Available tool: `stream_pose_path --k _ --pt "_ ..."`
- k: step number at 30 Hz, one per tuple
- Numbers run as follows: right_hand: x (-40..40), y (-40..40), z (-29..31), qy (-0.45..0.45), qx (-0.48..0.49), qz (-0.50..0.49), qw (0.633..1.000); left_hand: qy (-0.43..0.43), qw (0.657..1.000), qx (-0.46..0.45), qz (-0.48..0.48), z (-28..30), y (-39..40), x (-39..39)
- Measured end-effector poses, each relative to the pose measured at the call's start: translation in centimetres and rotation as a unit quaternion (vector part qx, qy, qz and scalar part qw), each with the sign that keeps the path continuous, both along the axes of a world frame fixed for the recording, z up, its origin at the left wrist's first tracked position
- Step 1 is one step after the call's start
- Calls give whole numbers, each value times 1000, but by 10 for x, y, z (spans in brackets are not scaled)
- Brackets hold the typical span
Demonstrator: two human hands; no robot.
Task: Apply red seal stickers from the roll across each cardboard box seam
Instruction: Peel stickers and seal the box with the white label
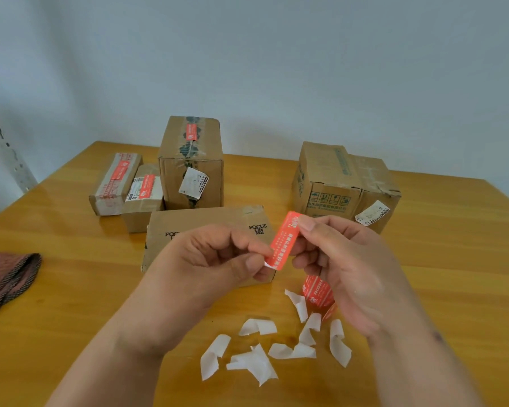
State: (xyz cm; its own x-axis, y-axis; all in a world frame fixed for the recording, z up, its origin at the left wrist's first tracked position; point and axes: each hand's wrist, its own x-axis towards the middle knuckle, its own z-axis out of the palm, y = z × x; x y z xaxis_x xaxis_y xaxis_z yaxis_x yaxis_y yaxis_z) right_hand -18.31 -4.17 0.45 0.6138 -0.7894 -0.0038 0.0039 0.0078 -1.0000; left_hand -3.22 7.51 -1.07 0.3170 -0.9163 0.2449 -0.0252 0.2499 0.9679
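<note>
Here, two bare hands meet above a wooden counter, both holding one red sticker. The left hand pinches the sticker's lower end between thumb and forefinger, where a white corner of backing paper peeks out. The right hand pinches the upper part, fingers curled round it, so each grip is closed on the same strip, which stands tilted between them.

Just below the grip, nearest the viewer, curled white backing scraps lie scattered on the counter. Partly hidden behind the right palm sits the red sticker roll, resting on the counter.

Directly behind the grip lies a flat cardboard box printed with black lettering; its top shows no red sticker. Beyond it, to the left of the grip, two small boxes sit side by side, each with a red sticker on top. A tall box stands behind the flat one, a red sticker across its taped top seam and a white label on its front. Far to the right of the grip sits a worn box with green print.

At the far left edge lies a folded reddish cloth.
</note>
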Motion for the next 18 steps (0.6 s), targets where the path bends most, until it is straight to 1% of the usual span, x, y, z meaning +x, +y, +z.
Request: stream_pose_path --k 3,5,8,10,14,16,18 --pt "4 0 -3 5 -9 -12 1000 -36 999 26 -19 -2 1 1" --pt "7 0 -4 -7 -11 -16 1000 -49 998 40 -26 -1 3 2" --pt "8 0 -6 -19 -20 -18 999 -64 996 59 -16 0 6 6" --pt "9 2 -6 -13 -30 -14 999 -69 996 63 15 -2 7 8" --pt "12 6 -8 38 -79 -17 996 -46 987 87 124 -2 6 12" --pt "15 7 -7 55 -102 -24 993 -79 979 115 151 0 7 15" --pt "20 9 -7 66 -128 -28 989 -138 963 150 174 3 9 20"
